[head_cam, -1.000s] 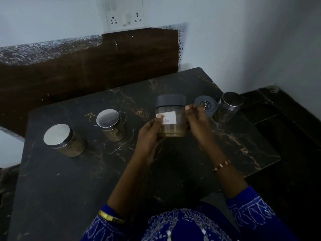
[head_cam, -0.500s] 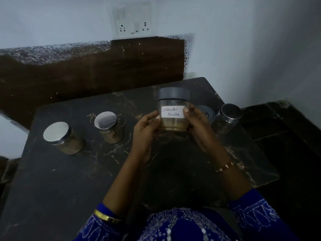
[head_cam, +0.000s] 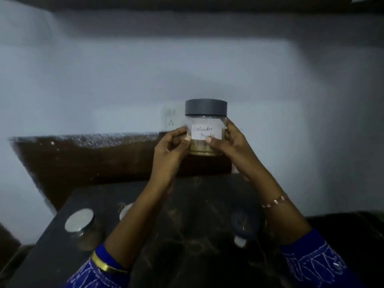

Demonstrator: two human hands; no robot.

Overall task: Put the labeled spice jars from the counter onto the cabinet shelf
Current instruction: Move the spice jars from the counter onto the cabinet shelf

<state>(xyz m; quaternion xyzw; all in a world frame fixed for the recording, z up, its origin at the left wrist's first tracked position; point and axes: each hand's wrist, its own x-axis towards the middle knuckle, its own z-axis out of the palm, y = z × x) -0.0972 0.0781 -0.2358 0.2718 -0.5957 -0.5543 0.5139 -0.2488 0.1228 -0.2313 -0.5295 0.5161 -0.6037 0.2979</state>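
Note:
A clear spice jar [head_cam: 205,121] with a grey lid and a white label reading "Coriander Powder" is held up in front of the wall, upright, well above the counter. My left hand [head_cam: 170,150] grips its left side and my right hand [head_cam: 230,144] grips its right side, thumbs on the label. Below, on the dark marble counter [head_cam: 187,235], a silver-lidded jar [head_cam: 80,224] stands at the left. A second silver lid [head_cam: 125,209] peeks out beside my left forearm. A dark-lidded jar [head_cam: 245,225] sits blurred by my right forearm.
A white wall socket [head_cam: 171,119] is just left of the raised jar. A dark wooden backsplash [head_cam: 83,161] runs behind the counter. A dark edge [head_cam: 187,3] spans the top of the view above the pale wall.
Both hands have lifted the coriander jar from just above the counter up to wall height. The view has tilted upward, so the counter jars have slid to the bottom.

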